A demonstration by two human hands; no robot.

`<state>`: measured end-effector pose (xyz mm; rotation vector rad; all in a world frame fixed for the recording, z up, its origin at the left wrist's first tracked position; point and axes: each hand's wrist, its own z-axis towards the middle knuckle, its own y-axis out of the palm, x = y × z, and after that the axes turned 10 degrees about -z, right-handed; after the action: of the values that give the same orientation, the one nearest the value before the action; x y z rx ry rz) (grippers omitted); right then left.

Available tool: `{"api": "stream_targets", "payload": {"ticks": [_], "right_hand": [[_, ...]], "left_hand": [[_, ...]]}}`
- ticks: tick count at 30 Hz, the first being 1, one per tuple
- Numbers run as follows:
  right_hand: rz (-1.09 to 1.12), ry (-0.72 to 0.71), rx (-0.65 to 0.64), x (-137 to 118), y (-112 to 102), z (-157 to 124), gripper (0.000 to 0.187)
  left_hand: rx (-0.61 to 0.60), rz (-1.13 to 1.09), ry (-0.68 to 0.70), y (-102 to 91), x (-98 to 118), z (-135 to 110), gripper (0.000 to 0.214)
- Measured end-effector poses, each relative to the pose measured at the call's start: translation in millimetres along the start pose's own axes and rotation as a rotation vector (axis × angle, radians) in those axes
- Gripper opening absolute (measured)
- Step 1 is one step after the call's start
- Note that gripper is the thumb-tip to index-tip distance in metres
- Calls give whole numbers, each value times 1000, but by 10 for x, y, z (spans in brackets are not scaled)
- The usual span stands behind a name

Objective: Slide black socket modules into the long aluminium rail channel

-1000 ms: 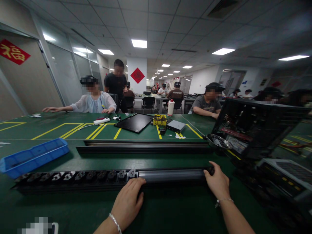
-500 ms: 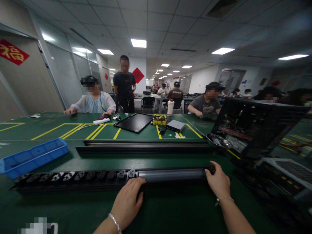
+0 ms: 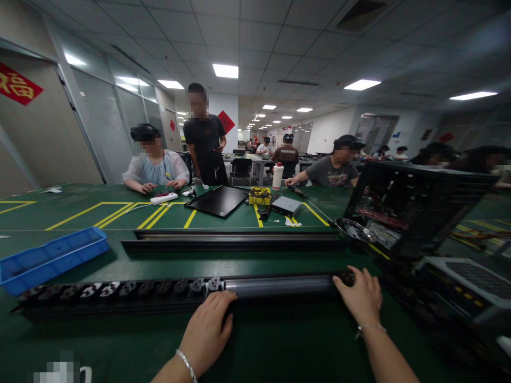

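A long black channel rail (image 3: 279, 287) lies crosswise before me. Socket modules (image 3: 128, 289), mostly dark with a few pale ones, line its left half; the right half is bare and shiny. My left hand (image 3: 209, 322) grips the rail's near edge, just beside the rightmost socket module; its fingertips lie over the edge and the thumb points down. At the rail's right end, my right hand (image 3: 359, 298) is curled with thumb and fingers around a small dark piece (image 3: 348, 278), partly hidden. Whether that piece is a socket module is too dim to tell.
Two more black rails (image 3: 235, 243) lie beyond. A blue bin (image 3: 56, 255) stands left; a metal bowl (image 3: 355, 230), an open computer case (image 3: 415, 207) and a power supply (image 3: 467, 287) stand right. A monitor panel (image 3: 217, 201) lies further back, where co-workers sit.
Both hands stay nearly in place; the right-hand fingers have shifted slightly around the dark piece. Across the table, the seated co-workers' hands have moved and the standing person leans further forward.
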<state>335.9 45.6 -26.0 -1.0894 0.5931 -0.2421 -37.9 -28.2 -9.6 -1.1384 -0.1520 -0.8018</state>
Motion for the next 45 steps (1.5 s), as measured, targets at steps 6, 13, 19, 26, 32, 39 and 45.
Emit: {"api": "stream_targets", "payload": {"ticks": [6,13,19,26,32,39,45], "right_hand": [[38,45,-28,7,-20,2,62],[26,106,-37,1,-26,-12,66],[67,92,-38,45,15,34,65],[85,94,-57,54,-8,51,61],[93,98,-90,67,-23,78,61],[118,86,-46,113,25,113,60],[135,103,-27,90,15,115,59]], "left_hand": [[-2,-3,9,-11,17,8,38],[30,17,24,9,7,7,39],[24,14,14,11,-1,-4,38],[7,13,12,6,6,8,37],[31,21,26,4,4,-2,38],[17,29,16,8,2,4,37],[21,33,28,21,-23,-9,37]]}}
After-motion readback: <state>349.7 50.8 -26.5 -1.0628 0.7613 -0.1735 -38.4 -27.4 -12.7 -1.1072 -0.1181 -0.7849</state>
